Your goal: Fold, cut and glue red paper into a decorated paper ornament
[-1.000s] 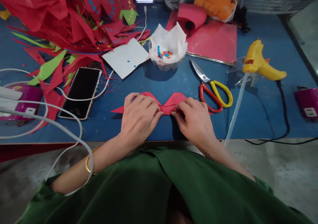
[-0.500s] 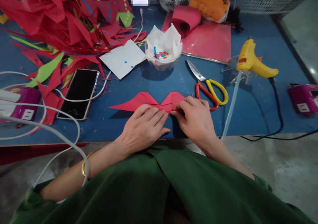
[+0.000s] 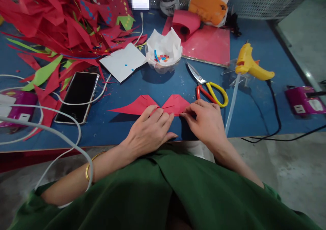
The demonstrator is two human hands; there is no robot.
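Observation:
A folded piece of red paper lies near the front edge of the table, with a pointed left end and two angled peaks along its far side. Across its middle, my left hand rests with the fingers stretched out flat, pressing it down. My right hand pinches the near edge of the paper toward its right end, thumb and fingertips together. The paper's right tip is hidden behind that hand. Just beyond my right hand are scissors with one red and one yellow handle.
Red and green paper cut-outs are heaped at the back left. A phone and white cables lie in front of them. A paper-lined bowl holds small coloured bits, beside a white card. A yellow glue gun lies on the right.
My right hand has slid a little to the right along the paper's near edge. My left hand stays flat on the paper. The whole view has shifted slightly.

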